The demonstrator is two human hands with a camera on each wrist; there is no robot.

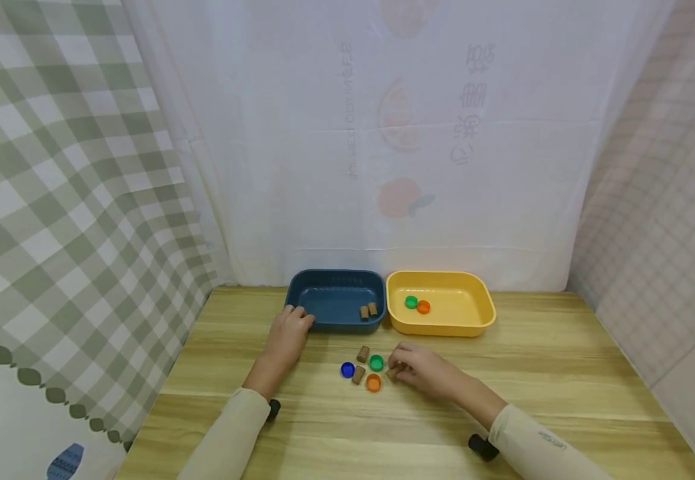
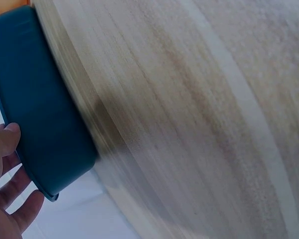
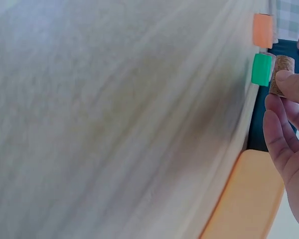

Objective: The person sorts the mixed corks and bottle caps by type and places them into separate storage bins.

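Cork [image 3: 284, 63] pinched in right hand [image 1: 424, 370], left hand [image 1: 287, 335] gripping tray [image 1: 332, 307], two corks [image 1: 358, 375], three caps [image 1: 376, 363] between

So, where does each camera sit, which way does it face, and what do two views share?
Head: on the head, facing forward and down at the wood-grain table; left hand, right hand and pale fabric sleeves show.
Left wrist: worn there, facing the dark-blue oblong plastic tray; the left hand grips its rim.
Right wrist: worn there, facing a brown cylindrical cork the right hand pinches; part of the left hand shows.
Head and right wrist share cork and tray.
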